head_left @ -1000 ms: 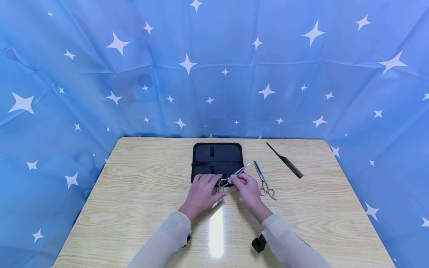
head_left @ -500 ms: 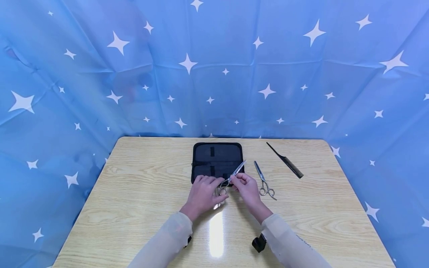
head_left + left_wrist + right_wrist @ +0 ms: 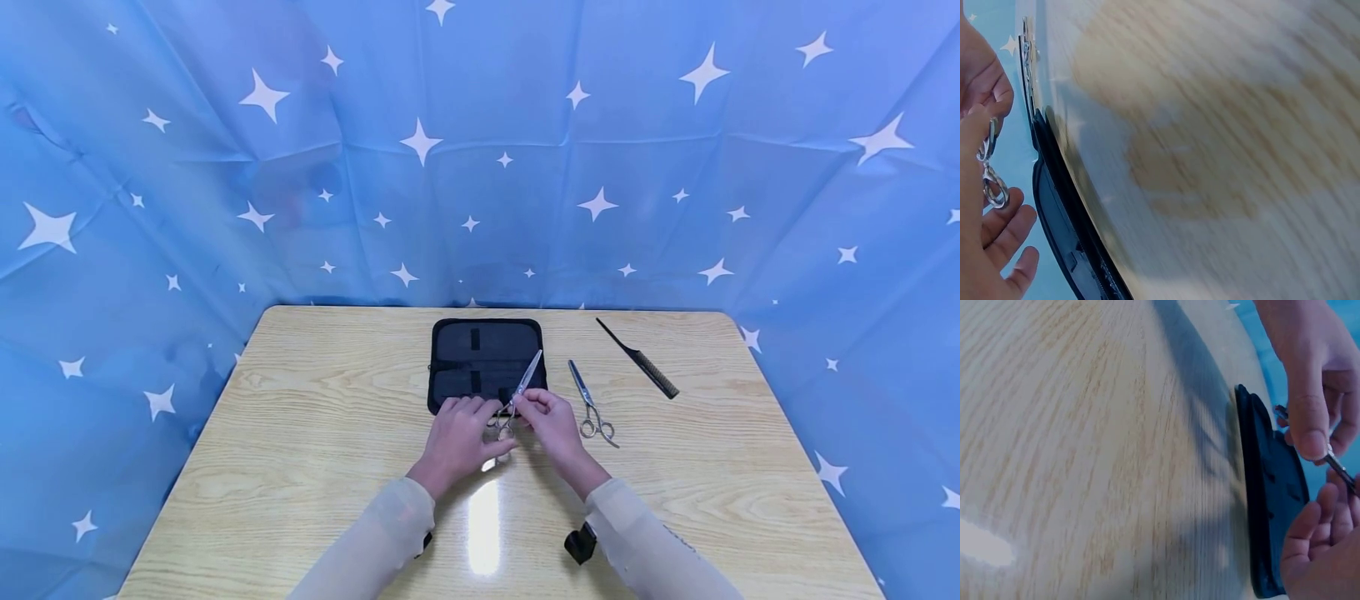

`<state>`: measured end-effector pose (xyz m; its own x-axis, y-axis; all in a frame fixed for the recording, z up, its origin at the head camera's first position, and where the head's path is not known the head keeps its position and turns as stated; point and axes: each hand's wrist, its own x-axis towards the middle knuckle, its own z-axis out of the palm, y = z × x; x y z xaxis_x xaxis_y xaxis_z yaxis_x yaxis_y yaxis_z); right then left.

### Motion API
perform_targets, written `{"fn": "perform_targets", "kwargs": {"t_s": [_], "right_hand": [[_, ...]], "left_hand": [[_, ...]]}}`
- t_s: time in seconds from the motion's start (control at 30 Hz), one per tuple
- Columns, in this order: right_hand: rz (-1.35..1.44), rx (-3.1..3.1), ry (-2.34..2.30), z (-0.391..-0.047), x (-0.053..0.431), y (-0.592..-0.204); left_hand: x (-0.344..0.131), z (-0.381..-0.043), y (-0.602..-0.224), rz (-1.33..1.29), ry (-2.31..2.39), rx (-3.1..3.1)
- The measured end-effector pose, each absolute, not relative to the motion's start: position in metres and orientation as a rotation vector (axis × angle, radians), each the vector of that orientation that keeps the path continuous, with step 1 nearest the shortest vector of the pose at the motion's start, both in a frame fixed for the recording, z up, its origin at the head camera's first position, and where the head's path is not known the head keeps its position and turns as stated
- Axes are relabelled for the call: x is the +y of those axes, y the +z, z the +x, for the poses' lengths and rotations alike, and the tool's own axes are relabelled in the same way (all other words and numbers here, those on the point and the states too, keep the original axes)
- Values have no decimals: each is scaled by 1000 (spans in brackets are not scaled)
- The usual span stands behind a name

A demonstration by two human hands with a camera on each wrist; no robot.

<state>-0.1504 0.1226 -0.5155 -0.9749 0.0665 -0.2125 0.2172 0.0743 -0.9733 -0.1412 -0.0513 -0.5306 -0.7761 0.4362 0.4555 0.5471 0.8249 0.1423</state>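
Note:
A silvery pair of hair scissors (image 3: 529,372) is held between both hands over the front part of an open black case (image 3: 453,337), its blades pointing away. My right hand (image 3: 555,425) pinches it near the pivot with thumb and index finger. The left hand (image 3: 456,443) has thumb and fingers around the finger rings. In the left wrist view these finger rings (image 3: 999,199) show beside the left fingers (image 3: 1013,234). In the right wrist view the left thumb (image 3: 1309,425) covers part of the handles.
To the right of the case lies a second pair of scissors (image 3: 588,402) with a finger rest. Farther right is a black tail comb (image 3: 654,373). All of it lies on a light wooden table (image 3: 315,392), with a blue star-patterned curtain (image 3: 480,175) behind.
The scissors have turned anticlockwise, so the blades point more straight away from me. The left hand has shifted slightly right and nearer me with the rings; the right hand has barely moved.

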Motion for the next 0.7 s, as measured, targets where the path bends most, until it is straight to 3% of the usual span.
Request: {"fn": "perform_targets", "kwargs": {"t_s": [0.7], "right_hand": [[157, 2369, -1900, -153, 128, -510]], "left_hand": [[-39, -150, -517, -539, -1396, -2827]]}}
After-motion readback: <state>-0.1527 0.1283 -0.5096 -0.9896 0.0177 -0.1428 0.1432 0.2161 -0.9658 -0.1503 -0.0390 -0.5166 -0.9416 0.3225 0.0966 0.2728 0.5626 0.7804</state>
